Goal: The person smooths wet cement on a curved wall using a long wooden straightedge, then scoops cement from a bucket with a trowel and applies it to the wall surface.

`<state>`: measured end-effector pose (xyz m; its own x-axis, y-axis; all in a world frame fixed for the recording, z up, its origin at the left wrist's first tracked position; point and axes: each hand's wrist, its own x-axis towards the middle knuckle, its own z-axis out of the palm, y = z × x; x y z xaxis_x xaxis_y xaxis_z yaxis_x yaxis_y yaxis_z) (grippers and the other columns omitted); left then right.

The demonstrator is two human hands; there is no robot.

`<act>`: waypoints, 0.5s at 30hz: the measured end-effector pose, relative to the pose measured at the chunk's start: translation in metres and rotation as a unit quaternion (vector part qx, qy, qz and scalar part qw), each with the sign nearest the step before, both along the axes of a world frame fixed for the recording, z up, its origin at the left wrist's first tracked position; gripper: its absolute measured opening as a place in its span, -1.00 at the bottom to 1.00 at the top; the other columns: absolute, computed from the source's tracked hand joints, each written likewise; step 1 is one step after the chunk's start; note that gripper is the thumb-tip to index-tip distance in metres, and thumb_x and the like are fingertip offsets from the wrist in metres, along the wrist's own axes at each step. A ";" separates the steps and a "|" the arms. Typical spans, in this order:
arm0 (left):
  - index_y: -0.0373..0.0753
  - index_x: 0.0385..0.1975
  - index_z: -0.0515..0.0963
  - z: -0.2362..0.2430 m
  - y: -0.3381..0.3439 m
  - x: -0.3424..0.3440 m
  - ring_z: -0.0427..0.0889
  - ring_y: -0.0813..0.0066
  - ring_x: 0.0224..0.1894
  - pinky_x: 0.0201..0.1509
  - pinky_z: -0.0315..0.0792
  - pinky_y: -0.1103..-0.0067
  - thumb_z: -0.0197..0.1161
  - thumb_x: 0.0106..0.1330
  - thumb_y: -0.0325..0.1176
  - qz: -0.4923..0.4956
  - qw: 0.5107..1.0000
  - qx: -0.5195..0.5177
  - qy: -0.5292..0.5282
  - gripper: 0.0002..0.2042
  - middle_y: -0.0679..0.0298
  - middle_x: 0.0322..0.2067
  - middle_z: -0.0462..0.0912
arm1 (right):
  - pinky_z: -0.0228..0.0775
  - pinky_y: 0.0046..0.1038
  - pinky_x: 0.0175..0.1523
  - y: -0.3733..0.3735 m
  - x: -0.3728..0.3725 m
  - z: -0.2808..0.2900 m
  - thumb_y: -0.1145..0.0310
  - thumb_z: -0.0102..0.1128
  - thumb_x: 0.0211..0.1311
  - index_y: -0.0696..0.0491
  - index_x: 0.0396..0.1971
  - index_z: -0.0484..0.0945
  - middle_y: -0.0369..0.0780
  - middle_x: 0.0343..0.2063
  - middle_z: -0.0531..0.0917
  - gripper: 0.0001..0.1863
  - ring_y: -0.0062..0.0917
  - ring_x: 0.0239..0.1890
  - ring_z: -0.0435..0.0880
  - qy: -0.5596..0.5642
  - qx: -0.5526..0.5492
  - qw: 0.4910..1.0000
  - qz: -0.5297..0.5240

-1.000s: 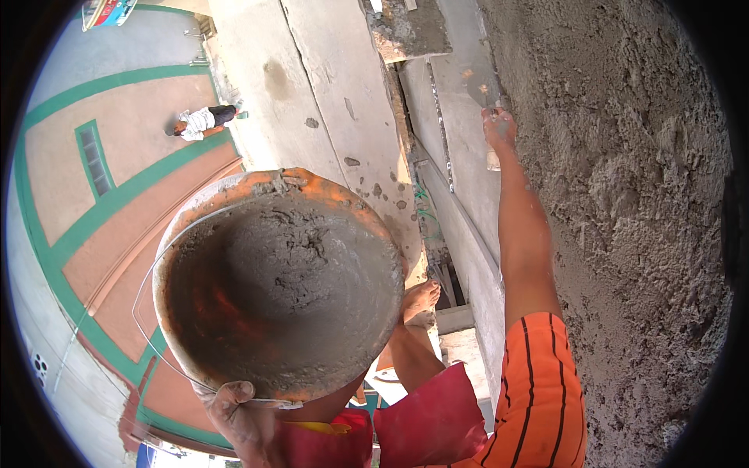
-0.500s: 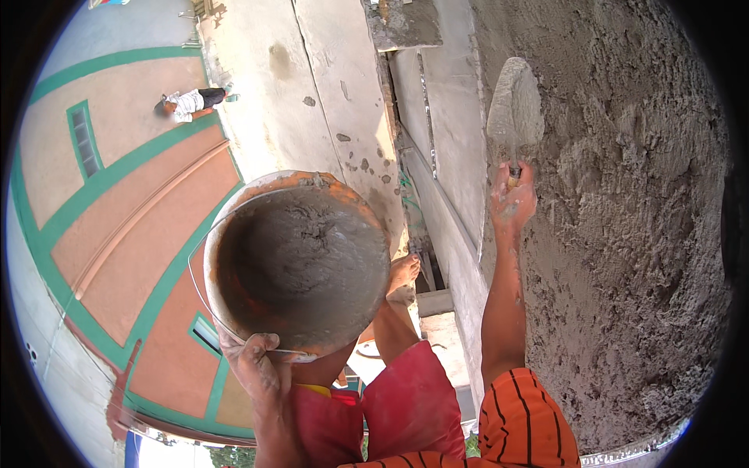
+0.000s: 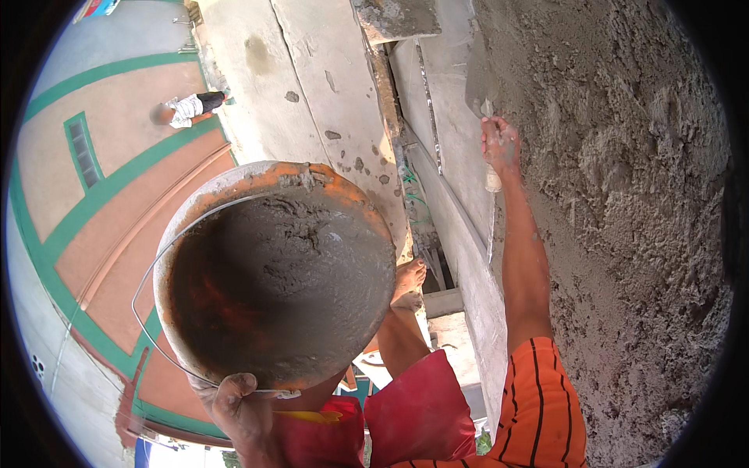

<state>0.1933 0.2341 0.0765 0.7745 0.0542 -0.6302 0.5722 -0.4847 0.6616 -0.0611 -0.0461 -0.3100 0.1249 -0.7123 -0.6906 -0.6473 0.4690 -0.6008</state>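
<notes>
Has a broad, rough spread of mortar [image 3: 624, 218] along the right, bordered on its left by a smooth pale strip [image 3: 449, 93]. Left of that, holds a bucket [image 3: 351, 191] out in front, mouth in full view and looming larger than half a second ago, with grey mix [image 3: 320, 249] coating the inside. Now has a trowel [image 3: 480, 78] low at the mortar's left border, no longer raised with the loaded blade on show; judging by this, seems to be working the edge. Cannot tell how much remains on the blade. Grips the trowel's handle in a closed right hand [image 3: 502, 144]. Clasps the bucket's lower rim with the left hand [image 3: 238, 409], thumb visible, most fingers hidden.
</notes>
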 end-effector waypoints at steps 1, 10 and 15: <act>-0.38 0.11 0.28 0.003 0.005 0.001 0.58 0.27 -0.22 -0.28 0.57 0.48 0.08 -0.22 -0.50 0.000 1.000 0.025 0.001 -0.32 0.07 -0.16 0.49 | 0.46 -0.42 -0.41 0.011 -0.011 -0.003 0.09 0.18 0.19 0.15 -0.31 0.57 -0.19 -0.52 0.63 -0.63 -0.47 -0.56 0.61 0.028 -0.008 0.999 0.046; -0.39 0.15 0.26 0.009 0.015 0.008 0.55 0.47 -0.38 -0.34 0.51 0.62 0.01 -0.17 -0.59 -0.061 0.993 0.083 0.061 -0.32 0.18 -0.23 0.51 | 0.44 -0.20 -0.08 0.005 -0.004 0.007 0.09 0.10 0.24 0.19 -0.24 0.56 0.07 -0.33 0.65 -0.59 -0.07 -0.20 0.65 0.256 -0.199 0.941 0.094; -0.39 0.16 0.26 -0.008 0.038 0.002 0.54 0.50 -0.38 -0.34 0.50 0.64 -0.02 -0.17 -0.61 -0.074 0.993 -0.062 0.062 -0.32 0.19 -0.22 0.50 | 0.44 -0.24 -0.22 0.015 -0.015 0.114 0.13 0.10 0.28 0.21 -0.17 0.53 0.02 -0.49 0.64 -0.60 -0.11 -0.36 0.67 0.211 -0.233 0.946 0.079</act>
<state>0.1949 0.2725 0.0682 0.6839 -0.1394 -0.7161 0.5816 -0.4884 0.6505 -0.0764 -0.0307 -0.1960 0.0393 -0.9469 -0.3191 -0.9154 0.0939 -0.3914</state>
